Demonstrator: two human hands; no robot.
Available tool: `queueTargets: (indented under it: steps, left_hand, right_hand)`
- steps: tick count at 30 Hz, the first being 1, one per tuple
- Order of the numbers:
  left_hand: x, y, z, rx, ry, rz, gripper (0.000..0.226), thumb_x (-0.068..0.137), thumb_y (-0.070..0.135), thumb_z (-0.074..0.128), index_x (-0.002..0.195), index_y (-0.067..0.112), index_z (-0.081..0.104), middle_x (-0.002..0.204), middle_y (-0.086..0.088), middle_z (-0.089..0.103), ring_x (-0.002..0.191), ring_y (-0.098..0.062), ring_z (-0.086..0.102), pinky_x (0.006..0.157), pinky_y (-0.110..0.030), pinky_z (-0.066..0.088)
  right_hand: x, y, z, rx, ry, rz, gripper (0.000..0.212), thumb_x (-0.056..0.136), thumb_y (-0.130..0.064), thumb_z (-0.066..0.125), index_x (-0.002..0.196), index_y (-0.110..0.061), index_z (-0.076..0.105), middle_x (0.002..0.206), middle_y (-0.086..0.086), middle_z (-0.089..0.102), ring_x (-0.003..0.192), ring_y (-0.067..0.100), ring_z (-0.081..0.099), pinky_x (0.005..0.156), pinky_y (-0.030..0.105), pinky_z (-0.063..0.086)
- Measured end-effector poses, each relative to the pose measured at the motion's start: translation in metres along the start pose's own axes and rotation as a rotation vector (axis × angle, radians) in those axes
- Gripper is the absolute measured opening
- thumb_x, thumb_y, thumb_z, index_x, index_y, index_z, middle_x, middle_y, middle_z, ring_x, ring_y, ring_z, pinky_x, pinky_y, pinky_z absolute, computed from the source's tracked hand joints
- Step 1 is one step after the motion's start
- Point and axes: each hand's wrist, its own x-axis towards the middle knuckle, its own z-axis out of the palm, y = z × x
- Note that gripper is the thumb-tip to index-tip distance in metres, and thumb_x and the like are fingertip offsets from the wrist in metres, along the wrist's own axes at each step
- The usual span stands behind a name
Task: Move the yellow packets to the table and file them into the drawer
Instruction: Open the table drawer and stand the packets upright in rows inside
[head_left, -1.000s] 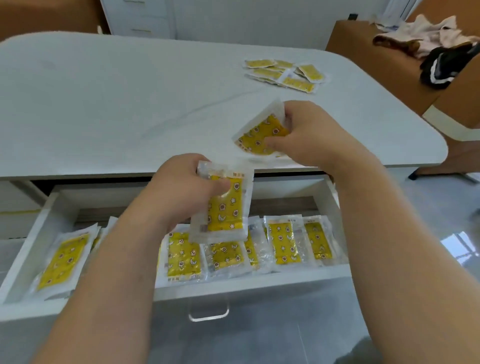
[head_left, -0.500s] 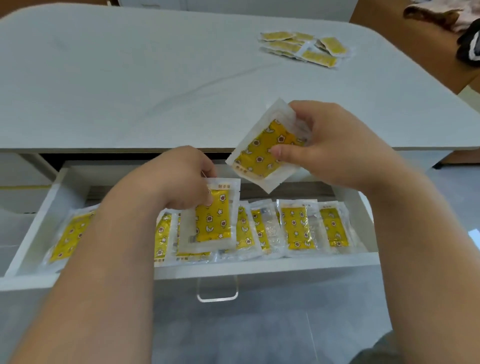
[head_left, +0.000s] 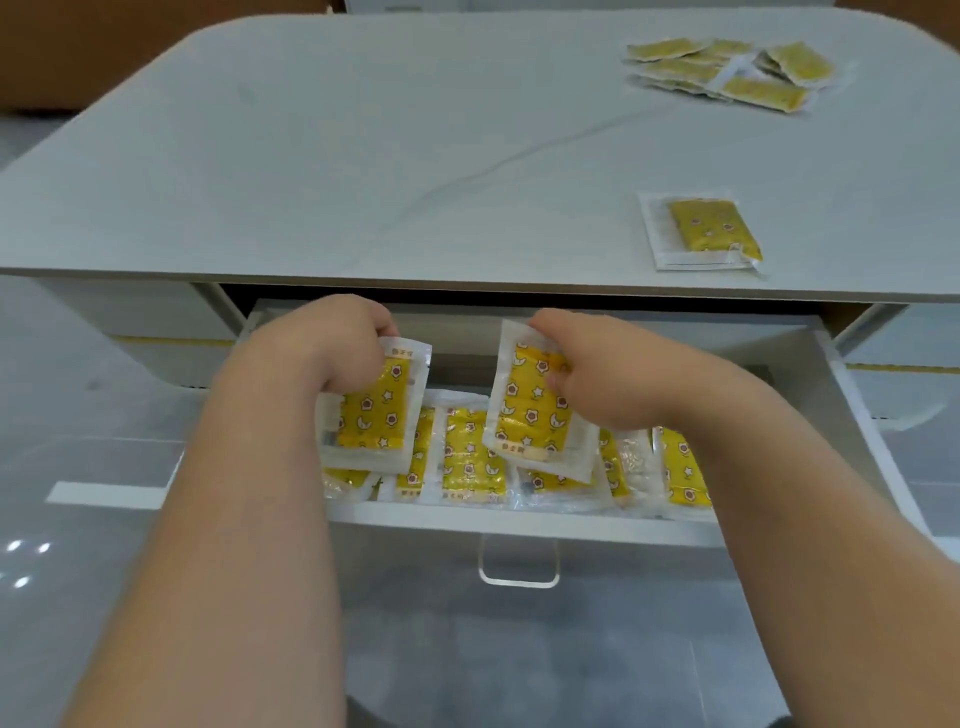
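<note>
— Changed?
— Both hands dropped into the drawer (head_left: 519, 522): left hand (head_left: 332, 353) grips one yellow packet (head_left: 374, 410), right hand (head_left: 597, 364) grips a second packet (head_left: 535, 405).
— Finished?
— Likely not; loose packets (head_left: 727, 67) lie on the worktop (head_left: 363, 156) behind the drawer.

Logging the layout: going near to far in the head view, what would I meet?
Clear drawer handle, row of yellow packets lying in white drawer, lone yellow packet on grey table, far pile of yellow packets.

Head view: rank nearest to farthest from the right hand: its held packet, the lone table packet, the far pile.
1. Held packet, in the right hand over the drawer.
2. Lone packet, on the table, near right.
3. Far pile, table's far right corner.
</note>
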Motion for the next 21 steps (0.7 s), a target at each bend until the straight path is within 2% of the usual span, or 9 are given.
queueTargets:
  steps: [3, 6, 8, 11, 14, 15, 18, 20, 21]
  left_hand:
    - [0.003, -0.012, 0.002, -0.011, -0.058, -0.009, 0.028, 0.094, 0.002, 0.057, 0.102, 0.029, 0.059, 0.105, 0.002, 0.06, 0.098, -0.023, 0.057, 0.081, -0.035, 0.047]
    - [0.005, -0.014, 0.007, -0.005, -0.164, 0.015, 0.025, 0.091, 0.008, 0.066, 0.102, 0.031, 0.064, 0.103, 0.004, 0.067, 0.097, -0.021, 0.062, 0.084, -0.032, 0.05]
    - [0.008, -0.013, 0.012, -0.005, -0.211, 0.01, 0.026, 0.091, 0.01, 0.068, 0.108, 0.029, 0.066, 0.107, 0.002, 0.068, 0.102, -0.022, 0.063, 0.091, -0.035, 0.052]
    - [0.014, -0.011, 0.019, 0.076, -0.196, -0.007, 0.034, 0.092, 0.014, 0.068, 0.124, 0.025, 0.066, 0.117, 0.001, 0.065, 0.107, -0.022, 0.06, 0.089, -0.031, 0.049]
    - [0.02, -0.009, 0.022, 0.132, -0.136, -0.036, 0.034, 0.091, 0.019, 0.071, 0.125, 0.023, 0.069, 0.12, 0.0, 0.067, 0.108, -0.023, 0.062, 0.089, -0.032, 0.052]
    - [0.022, -0.009, 0.022, 0.16, -0.12, -0.046, 0.034, 0.09, 0.02, 0.072, 0.123, 0.023, 0.071, 0.119, 0.0, 0.068, 0.108, -0.024, 0.062, 0.092, -0.034, 0.054]
    - [0.027, -0.011, 0.023, 0.211, -0.115, -0.107, 0.045, 0.082, 0.021, 0.076, 0.127, 0.021, 0.067, 0.124, -0.005, 0.064, 0.117, -0.031, 0.057, 0.096, -0.044, 0.054]
    - [0.026, -0.009, 0.022, 0.228, -0.132, -0.113, 0.05, 0.082, 0.024, 0.077, 0.13, 0.02, 0.064, 0.126, -0.007, 0.062, 0.119, -0.032, 0.055, 0.097, -0.046, 0.054]
    - [0.025, -0.007, 0.021, 0.234, -0.14, -0.101, 0.05, 0.083, 0.026, 0.077, 0.131, 0.019, 0.064, 0.126, -0.006, 0.063, 0.118, -0.031, 0.057, 0.097, -0.044, 0.054]
  right_hand:
    - [0.007, -0.008, 0.005, 0.041, -0.025, 0.025, 0.046, 0.1, -0.005, 0.042, 0.14, -0.026, 0.041, 0.108, 0.003, 0.063, 0.091, 0.023, 0.065, 0.079, 0.045, 0.057]
    - [0.014, -0.013, 0.009, 0.049, -0.038, 0.043, 0.048, 0.098, -0.002, 0.04, 0.142, -0.022, 0.041, 0.108, 0.003, 0.062, 0.091, 0.023, 0.063, 0.075, 0.04, 0.056]
    - [0.018, -0.017, 0.013, 0.042, -0.061, 0.046, 0.054, 0.097, -0.001, 0.039, 0.147, -0.022, 0.039, 0.11, 0.002, 0.06, 0.09, 0.021, 0.061, 0.068, 0.033, 0.052]
    - [0.023, -0.02, 0.021, 0.041, -0.124, 0.044, 0.062, 0.096, -0.001, 0.039, 0.153, -0.024, 0.033, 0.117, 0.003, 0.061, 0.089, 0.019, 0.059, 0.067, 0.032, 0.052]
    - [0.031, -0.018, 0.03, -0.005, -0.188, 0.025, 0.06, 0.097, -0.002, 0.04, 0.152, -0.025, 0.035, 0.098, -0.005, 0.055, 0.075, 0.01, 0.051, 0.056, 0.026, 0.039]
    - [0.034, -0.017, 0.033, -0.022, -0.198, 0.022, 0.057, 0.097, -0.003, 0.042, 0.15, -0.025, 0.038, 0.1, -0.004, 0.055, 0.076, 0.01, 0.052, 0.056, 0.025, 0.039]
    - [0.041, -0.014, 0.045, -0.095, -0.186, 0.036, 0.051, 0.096, -0.007, 0.051, 0.143, -0.026, 0.045, 0.126, 0.002, 0.06, 0.097, 0.02, 0.056, 0.066, 0.027, 0.045]
    - [0.044, -0.011, 0.053, -0.211, -0.129, 0.041, 0.052, 0.093, -0.012, 0.06, 0.141, -0.028, 0.048, 0.133, 0.005, 0.055, 0.118, 0.028, 0.05, 0.09, 0.037, 0.048]
    - [0.046, -0.01, 0.055, -0.254, -0.081, 0.029, 0.053, 0.091, -0.014, 0.064, 0.139, -0.029, 0.05, 0.133, 0.005, 0.053, 0.125, 0.03, 0.045, 0.1, 0.043, 0.043]
